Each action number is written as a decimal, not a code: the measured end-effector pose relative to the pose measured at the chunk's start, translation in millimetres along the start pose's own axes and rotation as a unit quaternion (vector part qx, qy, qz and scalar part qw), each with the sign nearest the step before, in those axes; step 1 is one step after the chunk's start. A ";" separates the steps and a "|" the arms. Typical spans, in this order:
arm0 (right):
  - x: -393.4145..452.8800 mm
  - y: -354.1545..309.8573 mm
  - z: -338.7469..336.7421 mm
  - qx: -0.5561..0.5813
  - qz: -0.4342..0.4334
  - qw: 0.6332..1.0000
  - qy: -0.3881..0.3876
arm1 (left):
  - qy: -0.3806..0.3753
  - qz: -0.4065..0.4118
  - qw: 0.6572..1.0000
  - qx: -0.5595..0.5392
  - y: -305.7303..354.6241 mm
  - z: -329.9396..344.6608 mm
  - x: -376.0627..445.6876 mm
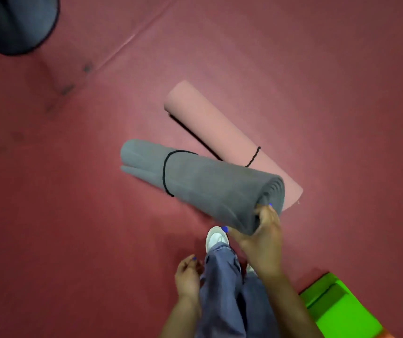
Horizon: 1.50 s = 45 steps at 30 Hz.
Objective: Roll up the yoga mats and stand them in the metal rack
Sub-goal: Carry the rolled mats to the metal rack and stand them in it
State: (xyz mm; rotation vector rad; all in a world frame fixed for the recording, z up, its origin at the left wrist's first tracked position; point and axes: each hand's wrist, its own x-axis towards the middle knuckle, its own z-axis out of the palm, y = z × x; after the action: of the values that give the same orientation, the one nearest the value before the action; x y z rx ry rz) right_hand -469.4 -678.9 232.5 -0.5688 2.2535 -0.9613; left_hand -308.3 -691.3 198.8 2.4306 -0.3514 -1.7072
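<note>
The grey rolled mat (203, 181) is bound by a black cord (167, 172) and lifted at its near end; whether its far end touches the red floor (73, 215) cannot be told. Your right hand (261, 230) grips that near end, fingers curled round the roll's edge. Behind it, the pink rolled mat (210, 123) lies on the floor, also corded. Your left hand (187, 276) hangs loosely curled beside your trouser leg (222, 289), holding nothing. A green mat (337, 306) lies at lower right.

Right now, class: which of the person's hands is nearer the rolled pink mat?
Right. The right hand grips the grey mat's end beside the pink mat; the left hand hangs by the leg, farther off.
</note>
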 end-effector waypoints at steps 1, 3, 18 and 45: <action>-5.7 -43.3 -11.9 -0.056 -0.095 0.994 0.000 | -0.008 0.007 1.000 -0.013 8.6 -9.5 -31.4; -12.2 -123.6 -40.4 -0.138 -0.217 0.966 -0.014 | -0.025 0.030 0.999 -0.025 24.5 -26.1 -88.5; -336.7 -384.2 -219.5 -0.328 -0.562 0.759 -0.033 | -0.161 -0.035 0.928 -0.334 -31.8 -256.9 -372.1; -983.0 -467.3 146.5 -0.112 -0.753 0.449 -0.468 | 0.382 0.032 0.736 -0.558 -345.7 -868.0 -282.1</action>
State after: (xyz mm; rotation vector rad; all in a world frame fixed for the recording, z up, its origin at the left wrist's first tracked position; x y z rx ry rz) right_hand 402.5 -470.0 866.8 -2.5815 0.3214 -0.5449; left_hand 452.2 -291.1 661.6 1.8018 0.5503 -0.4032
